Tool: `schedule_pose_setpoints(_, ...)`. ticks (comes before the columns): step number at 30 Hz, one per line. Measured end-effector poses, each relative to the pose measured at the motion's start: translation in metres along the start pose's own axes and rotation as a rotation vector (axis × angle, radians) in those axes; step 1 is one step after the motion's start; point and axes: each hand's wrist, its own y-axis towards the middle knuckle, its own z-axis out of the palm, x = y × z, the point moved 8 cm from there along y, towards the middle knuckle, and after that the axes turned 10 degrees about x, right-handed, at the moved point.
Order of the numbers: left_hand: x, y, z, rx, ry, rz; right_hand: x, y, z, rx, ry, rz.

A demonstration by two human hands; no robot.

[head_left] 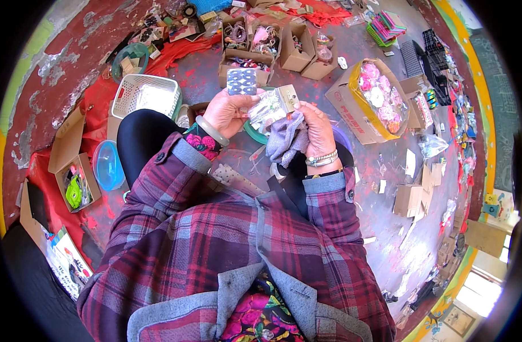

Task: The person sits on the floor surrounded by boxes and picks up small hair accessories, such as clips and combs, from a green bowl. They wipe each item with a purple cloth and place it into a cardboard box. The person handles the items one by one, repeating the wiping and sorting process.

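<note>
Between the thumb and fingers of my left hand (225,114) is a flat card (241,81) patterned with dark blue drop shapes in rows. My right hand (316,126) pinches a small clear packet (267,109) with a tan card top; whitish pieces show inside it. A crumpled grey-purple cloth (287,138) hangs below the packet, against my right fingers. The packet reaches across close to my left fingertips; I cannot tell whether they touch it. Partly hidden beneath my hands is a green-rimmed round container (254,132).
A white plastic basket (147,91) stands left of my knee, near a clear blue bowl (108,165). Ahead are several open cardboard boxes (245,62) of small goods. A large box (352,108) holding pink flower-like items stands to the right. Paper scraps and flattened cardboard (423,191) lie on the floor.
</note>
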Motion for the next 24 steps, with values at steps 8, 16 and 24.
schedule_pose_setpoints(8, 0.008, 0.000, 0.007, 0.069, 0.040, -0.078, -0.009, 0.003, -0.006, -0.024, -0.044, 0.033)
schedule_pose_setpoints(16, 0.005, -0.001, 0.007, 0.060, 0.123, -0.041, -0.011, 0.004, -0.008, -0.007, -0.038, 0.032)
schedule_pose_setpoints(24, 0.010, 0.000, 0.007, 0.073, 0.048, -0.084, -0.012, 0.006, -0.006, -0.018, 0.013, 0.019)
